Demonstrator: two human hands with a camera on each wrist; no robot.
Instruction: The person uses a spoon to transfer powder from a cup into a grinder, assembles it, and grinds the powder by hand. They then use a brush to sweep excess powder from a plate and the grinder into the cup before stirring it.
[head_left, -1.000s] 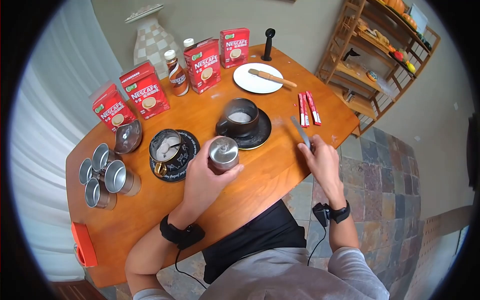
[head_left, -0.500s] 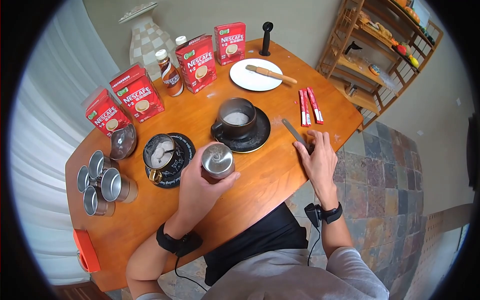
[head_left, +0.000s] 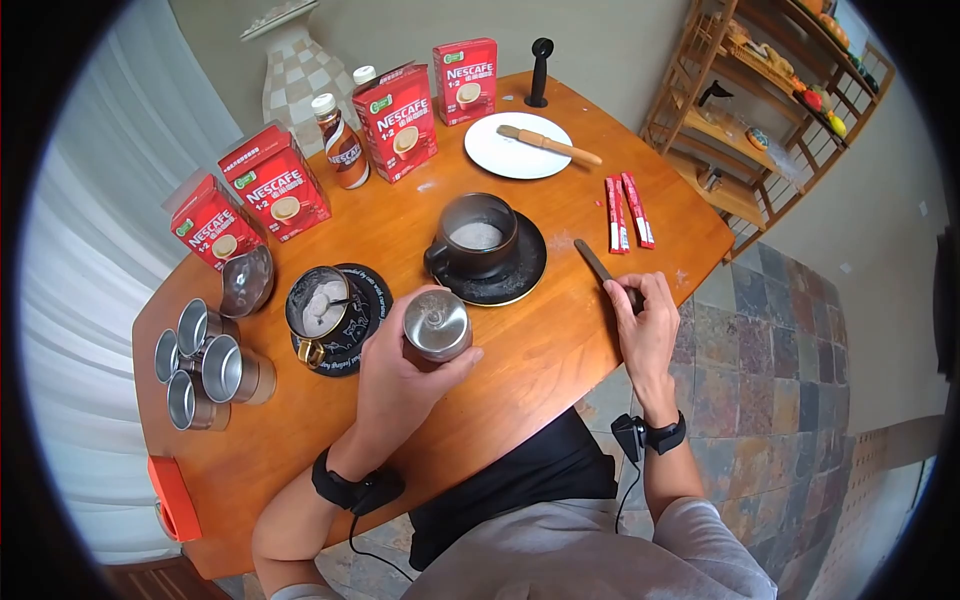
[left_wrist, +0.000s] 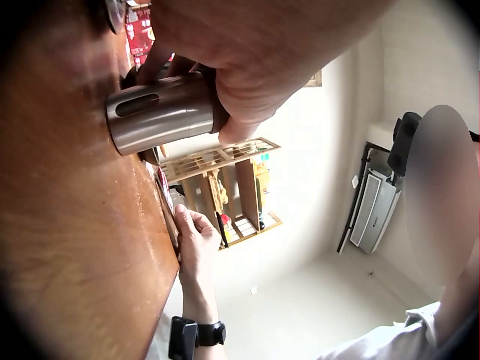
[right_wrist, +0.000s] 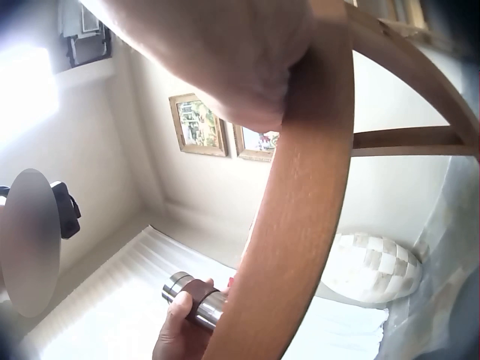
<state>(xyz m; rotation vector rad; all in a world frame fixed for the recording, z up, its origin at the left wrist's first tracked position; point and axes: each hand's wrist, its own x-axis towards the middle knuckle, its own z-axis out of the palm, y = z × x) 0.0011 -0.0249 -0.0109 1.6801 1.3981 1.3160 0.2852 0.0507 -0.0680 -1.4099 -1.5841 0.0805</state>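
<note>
My left hand [head_left: 405, 355] grips a steel hand coffee grinder [head_left: 438, 325] round its body, at the near side of the table. In the left wrist view the grinder [left_wrist: 161, 112] shows an oval slot, its lower end right at the tabletop. My right hand [head_left: 650, 325], at the table's right edge, pinches a flat metal crank handle [head_left: 592, 258] near its dark knob. A black mug [head_left: 478, 240] with pale powder sits on a dark saucer [head_left: 530, 265] beyond the grinder. Left of the grinder, a gold-handled cup [head_left: 318, 305] holds pale powder and a spoon.
Several steel cups [head_left: 228, 370] and a glass bowl [head_left: 247, 282] stand at left. Red Nescafe boxes [head_left: 398, 125] and a brown bottle [head_left: 342, 150] line the back. A brush [head_left: 550, 146] lies on a white plate [head_left: 490, 158], near two red sachets [head_left: 615, 220].
The grinder in my left hand has come slightly nearer to me. The crank handle has turned a little in my right hand, whose fingers now curl in more.
</note>
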